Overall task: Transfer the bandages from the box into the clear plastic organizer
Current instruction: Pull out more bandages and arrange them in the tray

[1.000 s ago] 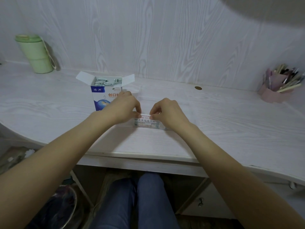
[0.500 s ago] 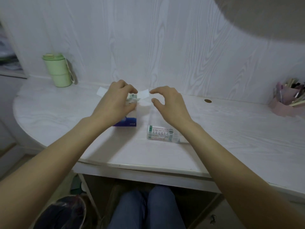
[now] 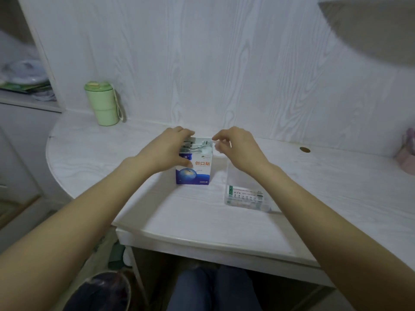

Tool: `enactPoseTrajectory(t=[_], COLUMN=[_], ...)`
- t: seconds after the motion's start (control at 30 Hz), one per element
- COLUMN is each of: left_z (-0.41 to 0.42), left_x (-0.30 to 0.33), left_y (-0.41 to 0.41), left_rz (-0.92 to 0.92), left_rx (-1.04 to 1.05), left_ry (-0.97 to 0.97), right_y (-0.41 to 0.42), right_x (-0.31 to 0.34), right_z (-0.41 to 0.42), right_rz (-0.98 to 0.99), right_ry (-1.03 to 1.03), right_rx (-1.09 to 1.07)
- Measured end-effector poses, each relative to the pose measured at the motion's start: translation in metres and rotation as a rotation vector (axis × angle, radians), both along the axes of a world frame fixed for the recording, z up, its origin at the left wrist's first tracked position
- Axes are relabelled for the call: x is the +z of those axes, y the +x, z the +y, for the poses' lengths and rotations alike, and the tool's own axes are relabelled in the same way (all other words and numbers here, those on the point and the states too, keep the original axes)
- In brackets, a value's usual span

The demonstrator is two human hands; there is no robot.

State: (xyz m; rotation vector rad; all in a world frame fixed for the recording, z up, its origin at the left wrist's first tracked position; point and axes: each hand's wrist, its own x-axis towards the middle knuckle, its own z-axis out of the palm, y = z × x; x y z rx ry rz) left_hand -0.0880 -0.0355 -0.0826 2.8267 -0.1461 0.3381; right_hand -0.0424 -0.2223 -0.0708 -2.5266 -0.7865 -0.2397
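Note:
The blue and white bandage box (image 3: 197, 173) stands upright on the white desk (image 3: 202, 216), its top open and several wrapped bandages (image 3: 199, 145) showing inside. My left hand (image 3: 166, 151) grips the box at its upper left, fingers over the top edge and thumb on the front face. My right hand (image 3: 238, 149) hovers at the box's upper right corner with loosely curled fingers that hold nothing I can see. The clear plastic organizer (image 3: 244, 196), with a printed label on its front, lies on the desk to the right of the box, partly under my right forearm.
A green lidded cup (image 3: 102, 104) stands at the back left against the wall. A pink holder (image 3: 406, 153) sits at the far right edge, and a round hole (image 3: 304, 149) is in the desk behind it. A bin (image 3: 101, 292) is below the desk.
Both hands left the organizer and went up to the box. My left hand now grips the box's top left, and the right hand has come close to its top right corner.

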Motion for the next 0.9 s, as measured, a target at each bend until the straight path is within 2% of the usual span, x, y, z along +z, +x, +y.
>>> enactPoseTrajectory(t=[0.23,0.53,0.77,0.9], left_z=[-0.006,-0.012,-0.011,-0.011], left_x=[-0.009,-0.014,-0.014,-0.015], left_y=[-0.029,-0.041,-0.039,-0.037], left_rz=[-0.188,-0.271,-0.257,-0.254], left_rx=[-0.012,-0.014,-0.004,-0.002], left_ry=[0.097,0.164,0.165,0.156], right_y=[-0.009,-0.019,-0.020,-0.024], right_x=[0.004,0.000,0.001,0.006], right_z=[0.015,0.030,0.024,0.017], right_rz=[-0.124,-0.467,-0.525,-0.401], right_ry=[-0.115,-0.402,-0.338,-0.262], right_rx=[0.024,-0.024,0.081,0.161])
